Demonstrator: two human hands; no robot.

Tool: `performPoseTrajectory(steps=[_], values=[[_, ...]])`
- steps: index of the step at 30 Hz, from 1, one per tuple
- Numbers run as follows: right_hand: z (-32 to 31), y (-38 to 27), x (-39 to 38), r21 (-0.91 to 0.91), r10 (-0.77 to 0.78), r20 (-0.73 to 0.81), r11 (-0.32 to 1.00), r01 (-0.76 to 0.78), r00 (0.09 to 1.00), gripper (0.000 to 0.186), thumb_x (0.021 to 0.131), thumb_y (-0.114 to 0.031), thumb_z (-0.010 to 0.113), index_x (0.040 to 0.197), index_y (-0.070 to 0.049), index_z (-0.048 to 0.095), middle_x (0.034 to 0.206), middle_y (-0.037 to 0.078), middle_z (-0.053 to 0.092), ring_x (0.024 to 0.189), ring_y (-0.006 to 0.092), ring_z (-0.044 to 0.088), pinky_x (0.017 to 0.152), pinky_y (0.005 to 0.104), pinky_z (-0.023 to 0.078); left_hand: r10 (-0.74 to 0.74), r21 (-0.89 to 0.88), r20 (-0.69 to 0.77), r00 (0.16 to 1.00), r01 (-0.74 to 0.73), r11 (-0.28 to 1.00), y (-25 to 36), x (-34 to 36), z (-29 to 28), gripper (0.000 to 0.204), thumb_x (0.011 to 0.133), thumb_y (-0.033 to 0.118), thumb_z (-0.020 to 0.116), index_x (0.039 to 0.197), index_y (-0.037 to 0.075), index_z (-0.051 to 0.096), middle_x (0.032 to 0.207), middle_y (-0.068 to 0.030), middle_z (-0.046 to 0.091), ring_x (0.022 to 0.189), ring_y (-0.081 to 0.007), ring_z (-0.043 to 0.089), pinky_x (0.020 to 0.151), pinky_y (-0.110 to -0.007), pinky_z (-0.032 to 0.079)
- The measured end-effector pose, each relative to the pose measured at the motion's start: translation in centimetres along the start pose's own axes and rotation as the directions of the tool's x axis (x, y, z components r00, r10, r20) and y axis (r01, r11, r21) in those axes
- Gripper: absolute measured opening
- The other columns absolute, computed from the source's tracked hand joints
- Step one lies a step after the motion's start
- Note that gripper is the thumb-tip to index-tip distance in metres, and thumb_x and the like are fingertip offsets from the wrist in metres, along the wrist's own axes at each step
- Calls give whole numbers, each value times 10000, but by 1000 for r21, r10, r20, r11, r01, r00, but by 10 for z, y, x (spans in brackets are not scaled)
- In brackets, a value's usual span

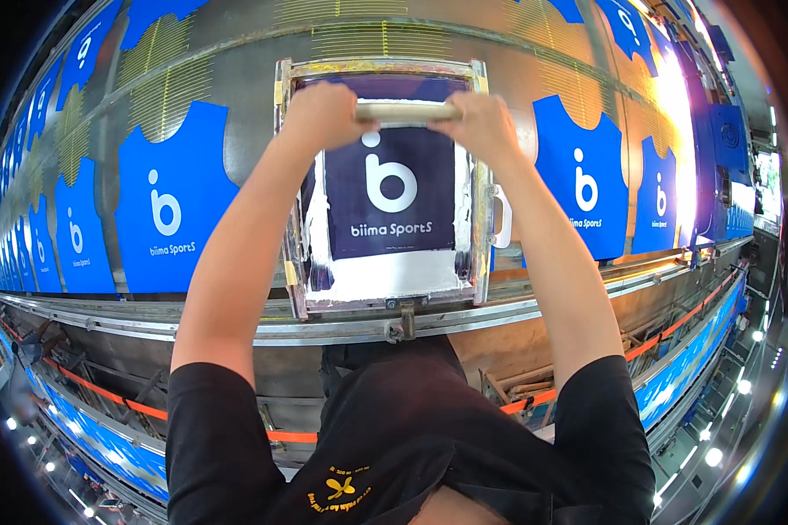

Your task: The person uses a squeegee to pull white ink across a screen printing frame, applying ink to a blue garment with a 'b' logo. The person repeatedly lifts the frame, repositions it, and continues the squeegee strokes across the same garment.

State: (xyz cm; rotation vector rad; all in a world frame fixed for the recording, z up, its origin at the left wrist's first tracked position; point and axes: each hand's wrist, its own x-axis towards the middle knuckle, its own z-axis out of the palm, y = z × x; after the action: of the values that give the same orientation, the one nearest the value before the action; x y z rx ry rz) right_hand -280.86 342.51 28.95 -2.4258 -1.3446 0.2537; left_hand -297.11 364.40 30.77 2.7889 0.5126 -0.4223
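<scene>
A screen-printing frame (484,280) lies on the long table in front of me, with a dark mesh (346,188) bearing a white emblem and lettering. Across its far end is a squeegee (403,113), gripped from both sides. My left hand (327,115) is wrapped round the left part of its pale handle, and my right hand (480,127) closes on the right part. White ink (385,273) lies in a thick band along the near end of the mesh and in streaks down both sides. The squeegee's blade is mostly hidden.
Blue fabric pieces (197,162) with white prints lie to the left, and more blue pieces (578,140) to the right. A metal rail (236,331) with a clamp (400,325) edges the table. Bright light glares at the right. Behind me runs another row with an orange bar (293,437).
</scene>
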Motion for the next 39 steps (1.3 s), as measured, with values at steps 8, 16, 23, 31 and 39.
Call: performPoseTrajectory(steps=[8, 16, 23, 31, 39], values=[[45, -1, -79, 1, -13, -18, 1000, 13, 1000, 348, 720, -355, 929, 933, -121, 787, 870, 98, 755, 865, 333, 715, 787, 469, 554, -63, -109, -140, 988, 48, 993, 20, -67, 72, 333, 805, 482, 810, 854, 153, 804, 853, -111, 770, 845, -345, 758, 732, -476, 595], [29, -53, -243, 86, -139, -58, 986, 144, 989, 342, 642, -245, 938, 890, -118, 738, 843, 45, 715, 853, 292, 667, 825, 434, 489, -26, -193, -21, 999, 21, 981, 84, -224, 104, 330, 818, 438, 841, 938, 136, 786, 909, -93, 744, 886, -343, 730, 742, -483, 580], [12, -26, -207, 91, 5, 217, 996, -26, 976, 529, 761, -585, 870, 823, -81, 721, 801, 91, 715, 836, 312, 703, 765, 456, 500, 68, -112, 55, 996, -62, 992, 92, -175, 97, 554, 810, 669, 788, 877, 119, 794, 797, -93, 726, 795, -330, 730, 713, -474, 572], [19, -23, -174, 95, 149, 640, 958, -271, 754, 689, 798, -725, 800, 924, -49, 776, 899, 152, 765, 908, 314, 739, 802, 443, 568, 107, -290, 532, 840, 62, 955, 69, -131, 93, 730, 638, 707, 885, 915, 34, 831, 811, -170, 771, 791, -351, 747, 752, -447, 582], [4, 60, -153, 508, 628, -117, 704, -496, 770, 448, 1059, -423, 683, 1110, 17, 750, 927, 66, 732, 857, 133, 636, 785, 318, 518, 163, -197, 231, 959, -118, 973, 22, -59, 10, 713, 731, 743, 802, 1042, 101, 816, 977, -163, 793, 959, -379, 752, 856, -472, 587]])
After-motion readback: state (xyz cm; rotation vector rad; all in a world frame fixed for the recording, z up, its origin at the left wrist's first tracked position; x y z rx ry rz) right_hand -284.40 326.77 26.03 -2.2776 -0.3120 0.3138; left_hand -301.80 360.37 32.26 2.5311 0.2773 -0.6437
